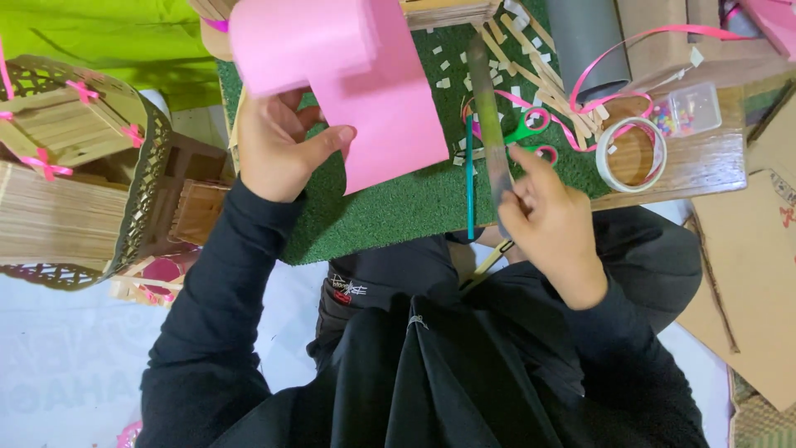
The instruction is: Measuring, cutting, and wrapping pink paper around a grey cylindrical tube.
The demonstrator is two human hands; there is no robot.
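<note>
My left hand (278, 145) grips a roll of pink paper (348, 75), lifted above a green grass-like mat (414, 203); a loose flap of the sheet hangs toward me. My right hand (547, 211) holds a long clear ruler (491, 124) by its near end, the blade pointing away over the mat. A teal pencil (469, 178) lies on the mat just left of the ruler. Green-handled scissors (531, 129) rest beyond my right fingers.
A tape roll (632, 155), pink ribbon (613, 62), a small box of beads (688, 108), several wooden sticks (539, 62) and a grey tube (584, 41) crowd the wooden board at right. Stick-built models (66, 174) stand left. Cardboard (754, 274) lies right.
</note>
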